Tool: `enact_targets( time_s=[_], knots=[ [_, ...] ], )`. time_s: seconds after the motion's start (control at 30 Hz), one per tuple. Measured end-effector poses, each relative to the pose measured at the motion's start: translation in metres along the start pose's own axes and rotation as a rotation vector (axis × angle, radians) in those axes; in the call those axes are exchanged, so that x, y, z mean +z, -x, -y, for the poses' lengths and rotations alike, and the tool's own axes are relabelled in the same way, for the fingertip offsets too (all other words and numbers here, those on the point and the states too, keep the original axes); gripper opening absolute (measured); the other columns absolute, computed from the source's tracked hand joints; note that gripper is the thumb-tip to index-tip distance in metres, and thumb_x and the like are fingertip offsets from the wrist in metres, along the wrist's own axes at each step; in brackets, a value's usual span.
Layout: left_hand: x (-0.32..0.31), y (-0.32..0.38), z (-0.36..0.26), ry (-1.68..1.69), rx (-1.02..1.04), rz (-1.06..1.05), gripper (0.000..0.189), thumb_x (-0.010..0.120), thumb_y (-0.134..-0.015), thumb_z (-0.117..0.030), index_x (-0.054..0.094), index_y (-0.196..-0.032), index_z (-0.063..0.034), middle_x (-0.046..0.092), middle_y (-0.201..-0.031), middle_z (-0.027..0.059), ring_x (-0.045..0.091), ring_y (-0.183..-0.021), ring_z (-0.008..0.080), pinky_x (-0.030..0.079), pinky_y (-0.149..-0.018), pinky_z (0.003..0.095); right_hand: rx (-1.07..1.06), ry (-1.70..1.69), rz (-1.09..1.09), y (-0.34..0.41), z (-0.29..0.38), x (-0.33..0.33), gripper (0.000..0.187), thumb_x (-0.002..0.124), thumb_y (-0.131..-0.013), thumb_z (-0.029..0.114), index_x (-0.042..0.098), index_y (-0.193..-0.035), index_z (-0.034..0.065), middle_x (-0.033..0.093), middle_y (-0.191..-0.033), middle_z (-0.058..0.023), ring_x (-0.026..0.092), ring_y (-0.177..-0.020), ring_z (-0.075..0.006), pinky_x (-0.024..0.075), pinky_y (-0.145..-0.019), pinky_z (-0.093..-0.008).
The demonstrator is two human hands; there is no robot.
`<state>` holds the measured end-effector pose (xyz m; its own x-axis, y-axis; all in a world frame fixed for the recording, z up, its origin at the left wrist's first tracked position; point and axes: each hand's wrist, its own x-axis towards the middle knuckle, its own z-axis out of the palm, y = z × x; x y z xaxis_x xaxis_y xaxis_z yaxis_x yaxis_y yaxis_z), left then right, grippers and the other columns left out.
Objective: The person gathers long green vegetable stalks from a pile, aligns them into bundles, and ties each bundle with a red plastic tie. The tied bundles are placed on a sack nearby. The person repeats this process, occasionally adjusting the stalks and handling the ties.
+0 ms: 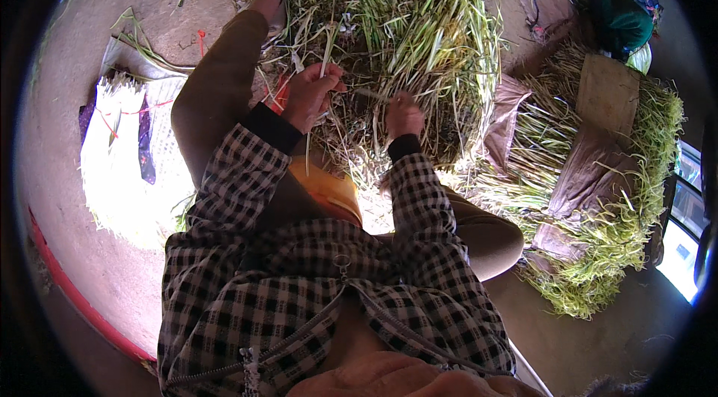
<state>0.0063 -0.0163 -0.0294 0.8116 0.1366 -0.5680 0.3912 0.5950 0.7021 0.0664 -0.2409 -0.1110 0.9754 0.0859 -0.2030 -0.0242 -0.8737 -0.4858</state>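
My left hand (315,95) is closed around a pale green plant stalk (327,52), with the thumb and fingertips pinching it. The stalk stands up past the fingers, and a thin pale end hangs below the hand. To the right, my right hand (405,116) is blurred, its fingers curled; a thin blurred strip reaches from it towards the left hand, and I cannot tell what it is or whether it is gripped. Under and beyond both hands spreads a large heap of long green and yellowing stalks (432,44). Below my left hand a yellow-orange item (325,187) lies by my lap.
A bright bundle of pale stalks (120,156) tied with red string lies at left on cloth. At right is a long pile of stalks (538,144) partly covered by brown cloth (589,172). Another person (625,21) holding stalks is at upper right. My foot (272,1) rests beside the heap.
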Motion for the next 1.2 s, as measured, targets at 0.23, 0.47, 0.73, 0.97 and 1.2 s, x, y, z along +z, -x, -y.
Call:
enact_targets(
  time_s=[0.23, 0.47, 0.73, 0.97, 1.2],
  knots=[
    [0.001, 0.000, -0.002, -0.027, -0.022, 0.011, 0.013, 0.053, -0.090, -0.014, 0.058, -0.101, -0.0076, 0.063, -0.078, 0.0064, 0.035, -0.038, 0.0025, 0.027, -0.035, 0.0181, 0.161, 0.347, -0.059, -0.053, -0.022, -0.005, 0.034, 0.059, -0.083, 0.032, 0.052, -0.099, 0.0018, 0.059, -0.099, -0.0201, 0.061, -0.086, -0.0367, 0.0505, -0.069, -0.0451],
    [0.001, 0.003, -0.003, -0.018, -0.024, 0.031, 0.013, 0.055, -0.089, -0.014, 0.058, -0.099, -0.0079, 0.063, -0.076, 0.0057, 0.037, -0.039, 0.0025, 0.027, -0.035, 0.0178, 0.131, 0.330, 0.000, -0.056, -0.031, -0.009, 0.033, 0.061, -0.076, 0.036, 0.060, -0.079, 0.0030, 0.064, -0.080, -0.0160, 0.062, -0.073, -0.0364, 0.0495, -0.065, -0.0485],
    [-0.006, 0.003, -0.002, -0.025, -0.025, 0.056, 0.012, 0.056, -0.089, -0.016, 0.058, -0.099, -0.0083, 0.063, -0.076, 0.0060, 0.038, -0.038, 0.0033, 0.028, -0.035, 0.0182, 0.336, -0.945, 0.419, -0.015, -0.019, -0.039, 0.017, 0.060, -0.082, 0.018, 0.057, -0.071, 0.0043, 0.048, -0.054, -0.0022, 0.042, -0.042, -0.0113, 0.0290, -0.037, -0.0268],
    [-0.001, 0.007, -0.012, -0.006, -0.026, 0.146, 0.016, 0.056, -0.090, -0.018, 0.057, -0.102, -0.0082, 0.063, -0.077, 0.0069, 0.039, -0.039, 0.0031, 0.029, -0.035, 0.0180, 0.016, -0.680, 0.448, 0.056, 0.032, -0.028, 0.027, 0.065, -0.079, 0.024, 0.051, -0.072, 0.0015, 0.048, -0.060, -0.0028, 0.045, -0.057, -0.0099, 0.0379, -0.050, -0.0302],
    [0.008, 0.022, -0.039, -0.104, 0.104, 0.184, 0.025, 0.055, -0.091, -0.026, 0.057, -0.106, -0.0052, 0.064, -0.079, 0.0062, 0.039, -0.041, 0.0020, 0.031, -0.038, 0.0166, -0.318, -0.548, 0.319, 0.075, 0.123, -0.087, 0.020, 0.064, -0.080, 0.016, 0.050, -0.077, 0.0019, 0.046, -0.059, -0.0023, 0.040, -0.055, -0.0086, 0.0361, -0.049, -0.0265]
  ],
)
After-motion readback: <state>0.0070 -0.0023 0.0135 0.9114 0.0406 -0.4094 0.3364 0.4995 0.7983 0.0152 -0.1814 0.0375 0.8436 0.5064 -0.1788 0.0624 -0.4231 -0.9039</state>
